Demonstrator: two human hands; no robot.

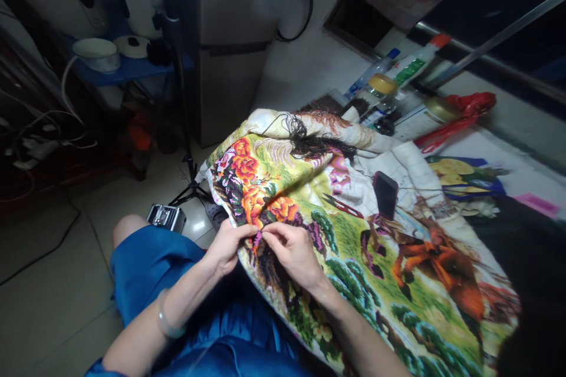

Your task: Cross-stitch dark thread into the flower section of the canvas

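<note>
Beside blue clothing (154,256), patterned cloth (371,247) should be kept taut: left hand (226,248) clamped on it, right hand (295,252) pinched together.

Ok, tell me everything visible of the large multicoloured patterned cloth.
The large multicoloured patterned cloth looks woven, perhaps partly stitched, with orange flowers, green foliage, a reddish-brown animal-like figure and paler areas. It lies spread and creased, its far side bunched into a thick fold. The left-hand grip holds its left edge, the right-hand grip close beside. A tangle of dark thread, a slim red tool and a black rectangular phone rest on it.
</note>
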